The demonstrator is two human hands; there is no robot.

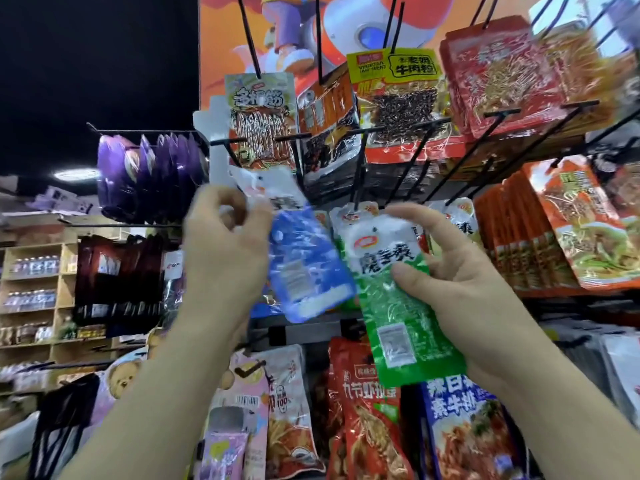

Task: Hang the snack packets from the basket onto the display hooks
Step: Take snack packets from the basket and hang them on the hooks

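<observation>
Two bare forearms rise from the bottom edge towards a shop display rack. The right hand holds a green and white plastic snack packet. Its thumb lies curled on the printed front, its forefinger reaches along the packet's upper edge, and the other fingers are behind. The packet hangs tilted, and its white top sits just beneath the tip of a black wire display hook. Whether the hook passes through the top cannot be told.

The left hand has its fingers curled and pinches the upper corner of a blue and white plastic snack packet. This packet slants down to the right and is blurred, its lower edge beside the green one.

More black hooks fan out above, carrying yellow-labelled packets of dark strips and stacks of orange-red packets to the right. Behind them is an orange cartoon poster. Shiny purple packets hang on a rail to the left, above wooden shelves. A red packet with white lettering hangs below the hands.
</observation>
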